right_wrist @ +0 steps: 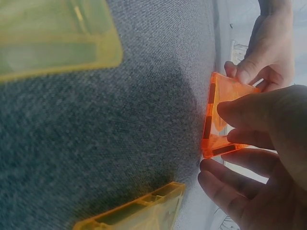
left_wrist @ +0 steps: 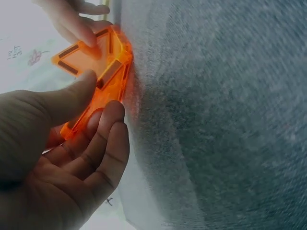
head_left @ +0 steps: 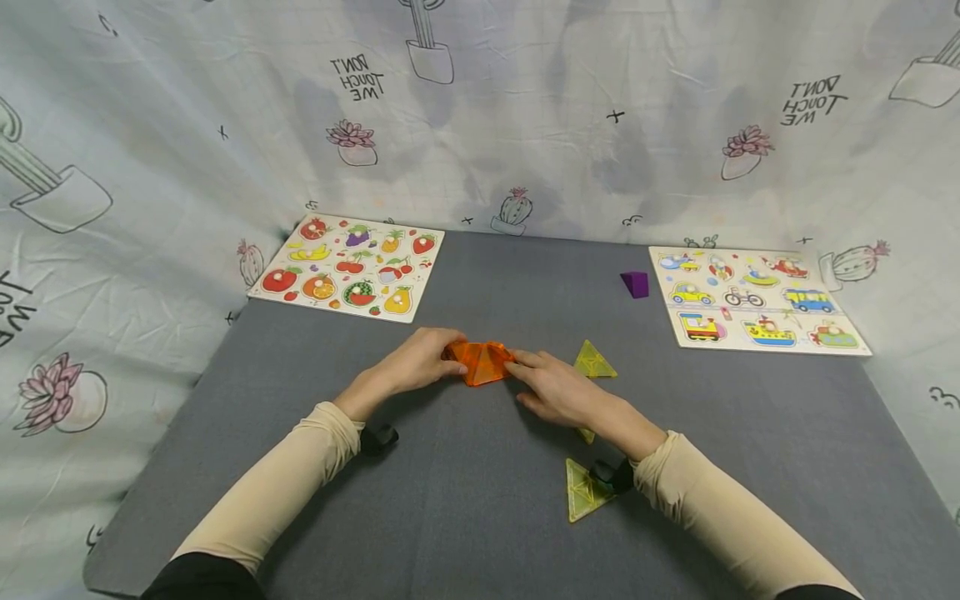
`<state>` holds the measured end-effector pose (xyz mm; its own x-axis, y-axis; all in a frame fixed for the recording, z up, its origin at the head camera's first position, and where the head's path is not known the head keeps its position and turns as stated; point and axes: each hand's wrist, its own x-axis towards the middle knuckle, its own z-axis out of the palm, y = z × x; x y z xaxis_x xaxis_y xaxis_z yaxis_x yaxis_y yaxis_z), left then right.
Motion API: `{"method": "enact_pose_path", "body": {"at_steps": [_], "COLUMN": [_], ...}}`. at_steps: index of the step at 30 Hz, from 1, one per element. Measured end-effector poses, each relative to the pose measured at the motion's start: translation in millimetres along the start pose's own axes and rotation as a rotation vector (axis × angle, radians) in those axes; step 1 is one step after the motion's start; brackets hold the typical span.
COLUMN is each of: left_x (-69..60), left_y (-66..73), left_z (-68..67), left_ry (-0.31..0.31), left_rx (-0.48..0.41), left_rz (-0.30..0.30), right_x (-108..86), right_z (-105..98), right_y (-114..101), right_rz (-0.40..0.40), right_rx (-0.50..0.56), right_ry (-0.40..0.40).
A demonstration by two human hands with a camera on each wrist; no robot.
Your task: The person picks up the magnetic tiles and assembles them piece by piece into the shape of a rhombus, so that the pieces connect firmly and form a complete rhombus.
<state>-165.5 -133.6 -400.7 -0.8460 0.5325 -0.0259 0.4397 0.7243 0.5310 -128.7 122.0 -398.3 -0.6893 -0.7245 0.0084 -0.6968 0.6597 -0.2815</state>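
Note:
Orange translucent triangular tiles [head_left: 486,364], joined at angles, stand on the grey table between both hands. From the left side, the left hand [head_left: 422,360] pinches them, its thumb on the near face and its fingers behind, as the left wrist view shows. At the opposite side the right hand [head_left: 558,390] holds the orange tiles [right_wrist: 221,115] between thumb and fingers. Close beside the right hand lies a yellow triangle tile [head_left: 595,360]; another yellow piece [head_left: 587,434] is mostly hidden under that hand's wrist.
Nearer the front lies a further yellow triangle [head_left: 585,492], partly under the right wrist's strap. A purple block [head_left: 635,284] sits toward the back right. A fruit puzzle board [head_left: 337,287] lies at the back left, a vehicle puzzle board [head_left: 757,312] at the back right. A patterned curtain hangs behind.

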Motion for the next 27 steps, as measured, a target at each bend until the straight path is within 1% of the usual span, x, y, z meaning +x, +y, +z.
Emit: {"method": "enact_pose_path", "body": {"at_steps": [7,14,21,27], "left_x": [-0.5,-0.2,3.6,6.5], "left_y": [2.3,5.0,8.6,9.3], "left_z": [-0.6,-0.5,-0.1,1.2], "left_ry": [0.001,-0.003,0.013,0.009], "left_rx": [-0.035,-0.080,-0.077,-0.087], "left_rz": [0.015,0.036,0.075,0.108], "right_x": [-0.5,0.6,1.5,1.2], "right_z": [-1.7,-0.2,0.4,1.2], "right_y": [-1.2,-1.2,-1.3,-1.2], "right_rz": [0.000,-0.015,-0.035,-0.053], "right_rx": [0.011,-0.013,-0.036,-0.048], "right_ry": [-0.001,-0.009,-0.004,0.005]}}
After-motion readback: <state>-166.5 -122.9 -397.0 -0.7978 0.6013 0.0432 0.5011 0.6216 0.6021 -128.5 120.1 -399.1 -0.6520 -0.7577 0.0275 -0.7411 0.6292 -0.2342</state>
